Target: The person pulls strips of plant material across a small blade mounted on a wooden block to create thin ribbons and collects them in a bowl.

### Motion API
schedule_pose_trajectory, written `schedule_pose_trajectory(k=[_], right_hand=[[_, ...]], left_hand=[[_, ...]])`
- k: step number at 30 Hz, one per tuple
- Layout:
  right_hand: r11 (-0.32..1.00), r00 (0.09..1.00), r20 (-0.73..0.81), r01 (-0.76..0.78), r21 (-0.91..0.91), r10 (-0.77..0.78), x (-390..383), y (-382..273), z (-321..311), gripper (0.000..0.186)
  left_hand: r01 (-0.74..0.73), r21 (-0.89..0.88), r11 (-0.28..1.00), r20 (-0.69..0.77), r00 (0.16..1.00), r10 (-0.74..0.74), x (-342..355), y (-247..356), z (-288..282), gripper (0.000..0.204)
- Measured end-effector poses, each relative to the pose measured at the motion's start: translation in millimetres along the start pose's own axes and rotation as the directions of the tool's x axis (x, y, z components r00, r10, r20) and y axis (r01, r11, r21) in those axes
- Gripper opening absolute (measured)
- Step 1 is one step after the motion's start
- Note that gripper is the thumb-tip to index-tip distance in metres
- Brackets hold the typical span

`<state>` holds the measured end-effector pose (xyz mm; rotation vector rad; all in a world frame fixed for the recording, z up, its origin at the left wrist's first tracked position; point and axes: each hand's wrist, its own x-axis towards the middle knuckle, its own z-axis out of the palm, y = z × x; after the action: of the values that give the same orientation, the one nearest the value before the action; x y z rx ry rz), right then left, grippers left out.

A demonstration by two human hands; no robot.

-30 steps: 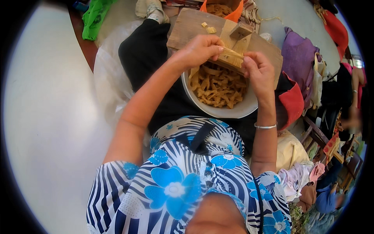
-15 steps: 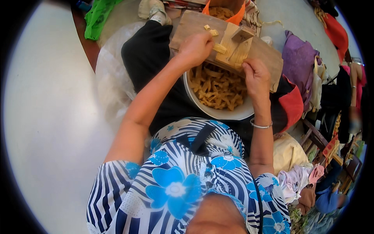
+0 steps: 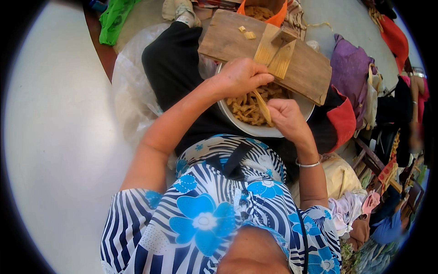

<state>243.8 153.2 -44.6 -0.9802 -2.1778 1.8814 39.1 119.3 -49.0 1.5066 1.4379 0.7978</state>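
Above a white basin [image 3: 248,131] between my legs, a flat tan strip [image 3: 262,106] stretches between my two hands. My left hand [image 3: 244,77] pinches its upper end. My right hand [image 3: 289,119], with a bangle at the wrist, closes on its lower end. Many short, curled tan pieces [image 3: 246,112] fill the basin. Across the basin's far side lies a wooden board [image 3: 226,39]. A lighter wood block [image 3: 279,64] with an upright piece is on it, and a thin dark line that may be a blade runs there. Two small yellow bits [image 3: 249,35] rest on the board's left part.
Beyond the board stands an orange-rimmed container [image 3: 276,19] with more tan pieces. Clear plastic sheeting [image 3: 132,86] lies at my left, a green bag [image 3: 114,23] farther off. Purple cloth [image 3: 349,64] and a pale yellow sack [image 3: 337,176] are at my right. Other people show at the right edge.
Both hands have come off the board, nearer to me and over the basin. The tan strip is now held between them. The piece by my left fingers on the block is gone from there.
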Motion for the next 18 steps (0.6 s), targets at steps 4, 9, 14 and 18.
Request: schedule_pose_trajectory(k=[4, 9, 14, 18], right_hand=[[0.685, 0.996, 0.01, 0.053, 0.726, -0.088, -18, -33, 14, 0.026], [0.917, 0.729, -0.659, 0.368, 0.154, -0.182, 12, -17, 5, 0.024], [0.911, 0.571, -0.71, 0.245, -0.331, -0.412, 27, 10, 4, 0.024], [0.879, 0.599, -0.682, 0.082, -0.469, -0.42, 22, 9, 5, 0.027]], left_hand=[[-0.042, -0.584, 0.811, 0.019, 0.998, 0.066, 0, 7, 29, 0.025], [-0.019, -0.778, 0.628, 0.017, 0.999, 0.051, -11, 37, 45, 0.028], [0.038, -0.821, 0.569, 0.013, 0.999, -0.048, -4, 25, 56, 0.024], [0.154, -0.741, 0.654, 0.109, 0.988, -0.11, -2, 3, 60, 0.014]])
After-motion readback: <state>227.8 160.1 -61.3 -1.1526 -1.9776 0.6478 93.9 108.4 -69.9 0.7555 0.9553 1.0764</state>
